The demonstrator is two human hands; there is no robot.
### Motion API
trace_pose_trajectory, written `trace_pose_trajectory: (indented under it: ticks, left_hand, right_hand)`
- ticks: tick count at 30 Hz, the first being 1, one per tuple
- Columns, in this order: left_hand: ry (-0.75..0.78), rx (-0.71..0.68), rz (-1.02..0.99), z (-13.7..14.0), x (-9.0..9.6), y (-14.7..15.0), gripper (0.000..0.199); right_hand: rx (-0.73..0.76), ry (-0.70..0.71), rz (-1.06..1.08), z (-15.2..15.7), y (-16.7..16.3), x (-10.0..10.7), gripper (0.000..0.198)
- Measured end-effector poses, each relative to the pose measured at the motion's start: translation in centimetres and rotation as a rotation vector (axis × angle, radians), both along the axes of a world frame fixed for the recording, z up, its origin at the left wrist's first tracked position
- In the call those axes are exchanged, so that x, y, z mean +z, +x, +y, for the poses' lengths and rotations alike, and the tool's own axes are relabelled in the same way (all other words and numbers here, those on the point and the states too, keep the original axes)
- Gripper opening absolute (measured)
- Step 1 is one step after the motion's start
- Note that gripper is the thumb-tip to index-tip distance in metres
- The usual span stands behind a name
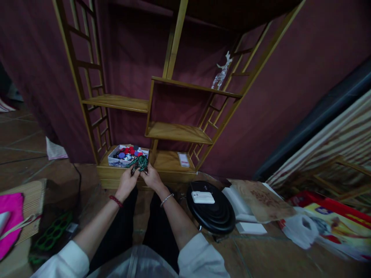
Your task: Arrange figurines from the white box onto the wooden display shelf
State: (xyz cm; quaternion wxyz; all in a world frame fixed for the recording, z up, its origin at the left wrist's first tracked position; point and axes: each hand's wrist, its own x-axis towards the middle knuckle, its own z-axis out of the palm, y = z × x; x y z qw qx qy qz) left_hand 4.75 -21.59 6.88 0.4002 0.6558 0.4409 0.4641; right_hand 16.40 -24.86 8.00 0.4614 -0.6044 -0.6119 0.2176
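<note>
My left hand [126,183] and my right hand [152,177] are close together, fingers closed around a dark green, glossy object [142,163] with darker brown parts below. Its exact kind is hard to make out, and the fingers cover its lower part. Just behind it, on the shelf unit's bottom board, stands a patterned box [116,162]. Red, purple, white and dark small items [130,151] fill the box. The held object hides part of the box's front right.
A wooden shelf unit [179,133] stands ahead, with a clear deer figurine [222,73] on an upper shelf and a card [183,159] low down. To the right, a black round stool [213,216] carries a white phone-like item [203,197]. A plastic bag [301,229] lies farther right.
</note>
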Motion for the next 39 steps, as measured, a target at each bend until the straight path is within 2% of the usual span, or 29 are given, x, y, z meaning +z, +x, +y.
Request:
trace_pose_trajectory:
  ticks: [4, 8, 10, 16, 21, 26, 30, 35, 39]
  left_hand:
    - [0.009, 0.041, 0.078, -0.2, 0.2, -0.1, 0.035]
    - [-0.003, 0.120, 0.191, -0.2, 0.4, -0.2, 0.030]
    - [-0.018, 0.156, 0.236, 0.0, 0.4, -0.2, 0.027]
    - [0.016, 0.204, 0.345, 0.5, 0.5, -0.2, 0.026]
    - [0.013, 0.200, 0.449, 0.5, 0.9, 0.8, 0.027]
    - [0.061, 0.177, 0.458, 0.8, 0.9, 2.0, 0.025]
    - [0.060, 0.106, 0.446, 1.0, 1.0, 2.6, 0.029]
    - [0.108, 0.013, 0.297, 1.2, 1.5, 3.1, 0.030]
    - [0.202, 0.024, 0.191, 1.4, 1.5, 3.2, 0.037]
  right_hand:
    - [0.003, 0.019, 0.007, 0.4, 0.1, -0.8, 0.035]
    - [-0.013, 0.066, 0.049, 0.5, 0.3, -1.0, 0.044]
    - [-0.034, 0.081, 0.115, 0.4, 0.4, -0.9, 0.045]
    - [-0.130, 0.075, 0.385, 0.3, 0.6, 0.0, 0.032]
    - [-0.132, 0.025, 0.404, 0.4, 1.0, 0.5, 0.037]
    - [-0.110, 0.032, 0.497, 1.0, 1.6, 0.7, 0.038]
    - [-0.131, 0.032, 0.625, 1.5, 2.1, 1.1, 0.038]
    - [-0.190, 0.016, 0.797, 2.0, 2.5, 1.3, 0.039]
    - [-0.233, 0.022, 0.898, 2.1, 2.7, 1.0, 0.037]
